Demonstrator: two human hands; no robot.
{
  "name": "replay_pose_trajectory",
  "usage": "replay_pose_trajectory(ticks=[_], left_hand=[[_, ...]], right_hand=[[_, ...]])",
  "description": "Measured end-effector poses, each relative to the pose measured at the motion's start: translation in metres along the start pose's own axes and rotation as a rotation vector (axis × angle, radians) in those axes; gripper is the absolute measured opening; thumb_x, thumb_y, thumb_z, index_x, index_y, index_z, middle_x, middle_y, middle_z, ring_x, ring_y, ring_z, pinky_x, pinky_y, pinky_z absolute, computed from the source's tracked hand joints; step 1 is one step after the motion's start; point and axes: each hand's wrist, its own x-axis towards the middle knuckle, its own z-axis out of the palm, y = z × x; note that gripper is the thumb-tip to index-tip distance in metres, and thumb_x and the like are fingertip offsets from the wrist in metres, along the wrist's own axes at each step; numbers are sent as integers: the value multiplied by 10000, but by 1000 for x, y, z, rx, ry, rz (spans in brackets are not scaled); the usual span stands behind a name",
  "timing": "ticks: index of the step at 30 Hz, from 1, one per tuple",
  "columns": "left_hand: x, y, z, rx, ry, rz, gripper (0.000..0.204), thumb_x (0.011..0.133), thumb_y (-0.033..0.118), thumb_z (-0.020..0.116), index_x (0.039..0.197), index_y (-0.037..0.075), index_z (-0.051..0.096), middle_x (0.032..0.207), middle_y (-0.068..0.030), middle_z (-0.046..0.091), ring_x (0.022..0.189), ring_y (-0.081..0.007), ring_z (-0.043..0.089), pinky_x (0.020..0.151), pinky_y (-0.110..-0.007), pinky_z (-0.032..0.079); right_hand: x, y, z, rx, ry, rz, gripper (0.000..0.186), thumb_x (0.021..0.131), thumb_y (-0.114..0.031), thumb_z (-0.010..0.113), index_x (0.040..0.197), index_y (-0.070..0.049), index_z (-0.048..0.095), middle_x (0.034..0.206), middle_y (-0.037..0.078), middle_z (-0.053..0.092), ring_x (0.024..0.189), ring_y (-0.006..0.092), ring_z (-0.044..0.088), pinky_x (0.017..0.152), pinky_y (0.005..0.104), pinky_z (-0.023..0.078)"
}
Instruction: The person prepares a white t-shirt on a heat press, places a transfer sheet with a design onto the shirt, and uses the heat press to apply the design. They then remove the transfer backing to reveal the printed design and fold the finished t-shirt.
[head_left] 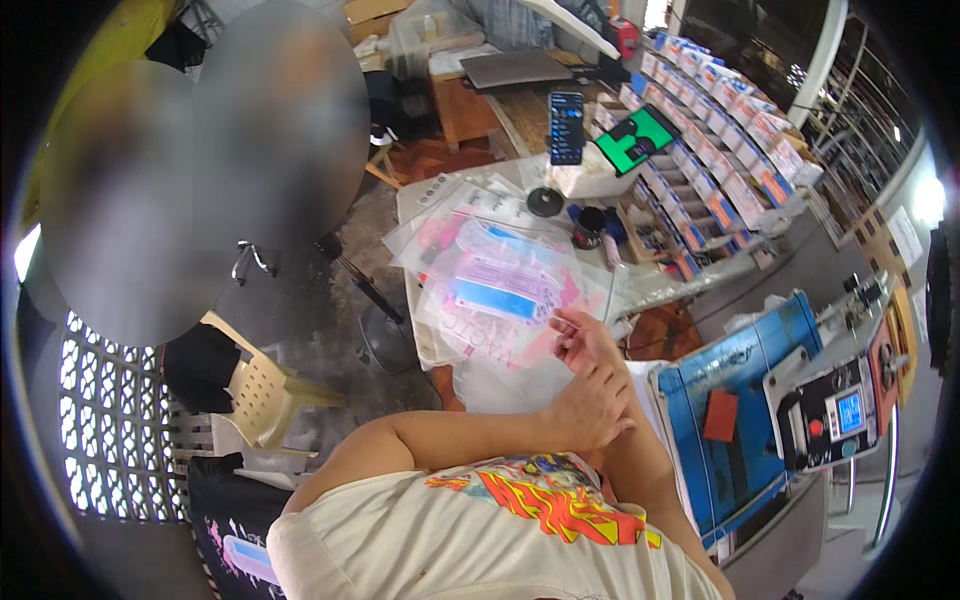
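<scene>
My left hand (592, 408) lies across my right wrist, its fingers wrapped over it. Just beyond, my right hand (582, 342) is held with loosely bent fingers that look apart, and I see nothing in them. Its fingertips are at the right edge of a printed clear film sheet (500, 285) with purple, pink and blue shapes; whether they touch it I cannot tell. More see-through sheets with pink prints and lettering lie under and around it on a white table (408, 212).
Beyond the sheets stand a phone (566, 128), a green-screened tablet (638, 138), a dark jar (590, 226) and a rack of small boxes (715, 140). A blue machine with a control panel (842, 415) is at right. A beige plastic chair (262, 395) stands left, below large blurred patches.
</scene>
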Motion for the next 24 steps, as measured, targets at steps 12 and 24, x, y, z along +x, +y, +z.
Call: replay_pose_trajectory(ticks=[12,24], left_hand=[[47,57,11,-295,31,212,278,858,258,717,1056,76,647,1119,-118,543,1097,-311,533,971,-474,367],[0,27,125,-432,-862,-65,349,863,308,709,1062,22,726,1160,-194,658,1079,-355,647,902,-460,524]], right_hand=[[-83,-82,-38,175,-2,-274,145,988,-194,589,1033,-84,672,864,32,682,599,122,502,647,305,458],[-328,-95,-79,-1816,884,-1519,250,897,-18,640,1146,-3,629,1079,162,623,938,352,615,833,425,505]])
